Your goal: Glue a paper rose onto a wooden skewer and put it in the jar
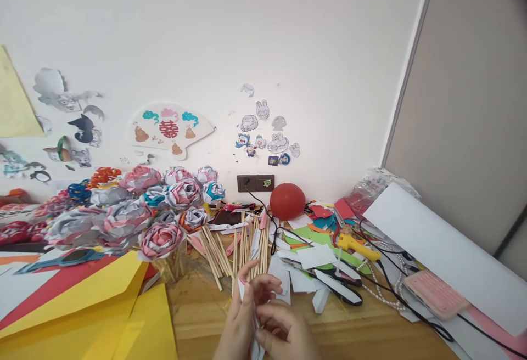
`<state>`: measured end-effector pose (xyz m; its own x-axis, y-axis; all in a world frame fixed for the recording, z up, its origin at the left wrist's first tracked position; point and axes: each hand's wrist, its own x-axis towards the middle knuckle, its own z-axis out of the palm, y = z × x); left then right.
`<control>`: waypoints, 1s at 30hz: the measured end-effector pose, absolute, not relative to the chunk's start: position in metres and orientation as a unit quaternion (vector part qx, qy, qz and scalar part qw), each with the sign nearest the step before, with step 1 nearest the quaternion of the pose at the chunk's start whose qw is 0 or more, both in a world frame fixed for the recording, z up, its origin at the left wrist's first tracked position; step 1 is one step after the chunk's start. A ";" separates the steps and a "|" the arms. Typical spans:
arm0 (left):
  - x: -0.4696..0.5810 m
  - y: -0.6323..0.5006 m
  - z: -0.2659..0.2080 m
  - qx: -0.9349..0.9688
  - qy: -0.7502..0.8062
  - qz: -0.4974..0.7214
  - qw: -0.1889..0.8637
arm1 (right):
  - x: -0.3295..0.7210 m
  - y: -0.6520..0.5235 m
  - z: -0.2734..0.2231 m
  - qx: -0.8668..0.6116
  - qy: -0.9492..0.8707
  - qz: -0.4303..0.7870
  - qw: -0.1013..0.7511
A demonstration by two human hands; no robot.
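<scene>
A narrow piece of folded white paper (257, 350) is upright between my hands, low in the middle of the head view. My left hand (239, 319) has its thumb pressed along the paper's upper part, with the other fingers curled behind. Lower down, the thumb and fingers of my right hand (290, 331) pinch the same paper. Whether a stick lies inside the paper cannot be made out. Just beyond my fingers, wooden sticks (214, 258) lie in loose bundles, and white paper scraps (302, 280) spread to the right.
Paper flowers (161, 239) crowd the left, behind yellow card sheets (152, 321). A red balloon (287, 201) rests by the wall. To the right lie scissors (343, 291), a yellow glue gun (358, 246) with its cable, a pink device (435, 293) and a large white sheet (444, 256).
</scene>
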<state>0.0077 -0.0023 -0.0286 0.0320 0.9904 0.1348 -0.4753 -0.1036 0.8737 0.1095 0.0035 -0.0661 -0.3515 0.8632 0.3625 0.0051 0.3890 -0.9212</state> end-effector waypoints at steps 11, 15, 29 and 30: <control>0.004 0.002 -0.031 0.407 0.329 0.623 0.582 | 0.102 -0.004 -0.084 -0.324 -0.662 0.479 0.476; 0.003 0.005 -0.031 0.327 0.313 0.611 0.649 | 0.099 -0.001 -0.098 -0.295 -0.680 0.446 0.501; 0.005 0.005 -0.026 0.280 0.295 0.683 0.607 | 0.113 0.002 -0.077 -0.218 -0.832 0.275 0.429; 0.005 0.005 -0.028 0.292 0.292 0.679 0.607 | 0.112 0.002 -0.078 -0.223 -0.832 0.274 0.428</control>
<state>0.0047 0.0054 -0.0278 -0.0926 0.9948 0.0423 -0.6540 -0.0929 0.7508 0.1119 0.0022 -0.0781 -0.5347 0.6050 0.5899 0.1363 0.7508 -0.6464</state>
